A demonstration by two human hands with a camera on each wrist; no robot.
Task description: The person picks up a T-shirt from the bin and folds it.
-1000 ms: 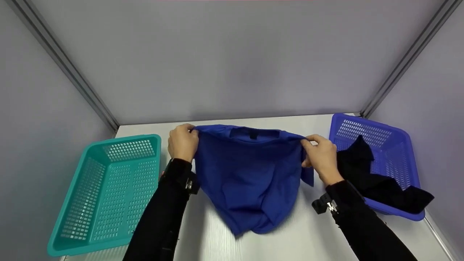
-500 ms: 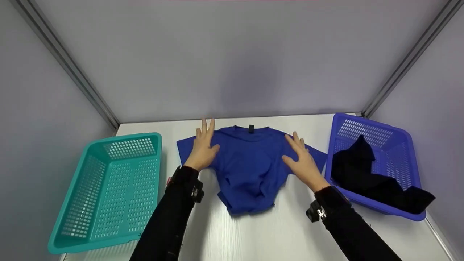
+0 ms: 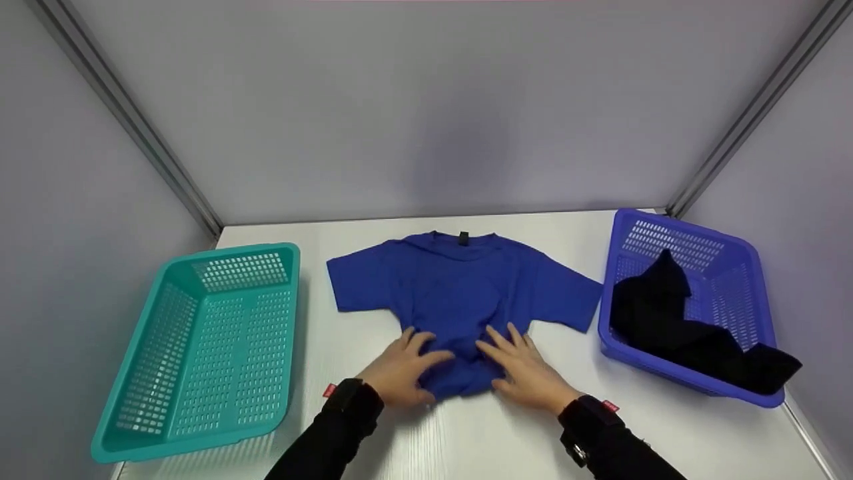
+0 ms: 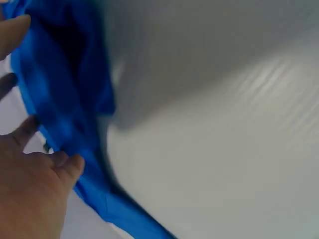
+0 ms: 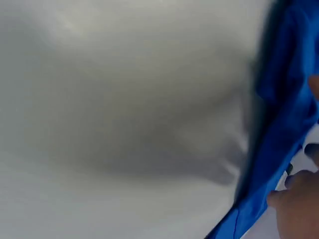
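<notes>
A blue short-sleeved T-shirt lies on the white table, collar toward the back wall and sleeves spread to both sides. Its lower part is bunched and wrinkled. My left hand, fingers spread, is at the shirt's lower left edge. Opposite it, my right hand has its fingers spread over the lower right part. Both wrist views show the bunched blue cloth beside the fingers; whether every fingertip touches it I cannot tell. Neither hand grips the cloth.
A teal plastic basket stands on the left of the table. On the right is a purple-blue basket with a black garment draped over its front rim. Grey walls rise behind and at both sides.
The shirt, earlier held up by its shoulders, was laid down and let go. Both hands then moved from the shoulders toward me, down to the hem. The sleeves now lie in full view.
</notes>
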